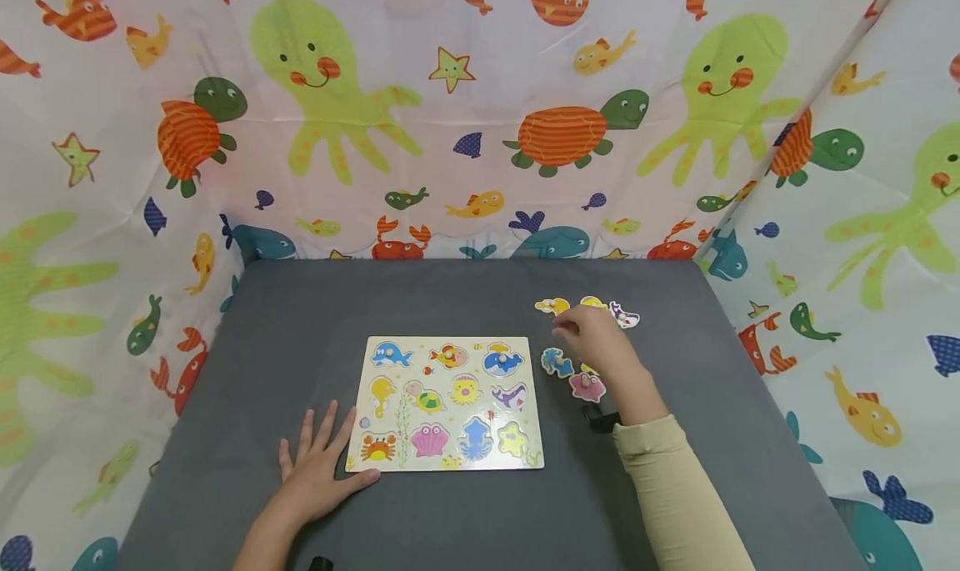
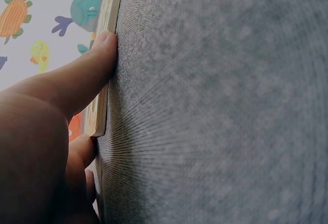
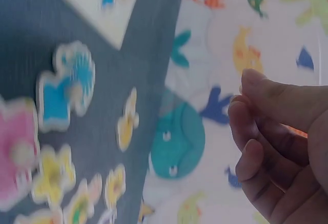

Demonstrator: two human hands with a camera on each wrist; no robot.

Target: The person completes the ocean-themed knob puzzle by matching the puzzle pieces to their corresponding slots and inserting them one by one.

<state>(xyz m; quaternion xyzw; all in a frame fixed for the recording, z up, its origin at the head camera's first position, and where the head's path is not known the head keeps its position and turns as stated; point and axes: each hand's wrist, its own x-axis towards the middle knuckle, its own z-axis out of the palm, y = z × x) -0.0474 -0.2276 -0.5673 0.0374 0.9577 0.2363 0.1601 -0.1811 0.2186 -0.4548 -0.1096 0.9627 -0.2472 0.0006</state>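
Head view showed the puzzle board [image 1: 442, 379] at lower centre on the grey tabletop [image 1: 450, 521]. Lower left, the left hand [image 1: 318, 471] lay with fingers spread, clasping nothing, its thumb touching the board's near edge. Right of centre, the right hand [image 1: 603, 346] hovered by the loose pieces [image 1: 587, 387], pink and blue ones among them, fingers loosely bent; the right wrist view showed nothing in its grasp.

Booth [image 1: 112, 254] of sea-animal curtains [image 1: 465, 112]

Pale yellow right sleeve [image 1: 678, 496], folded cuff [image 1: 647, 435], black wrist-worn piece [image 1: 600, 420]
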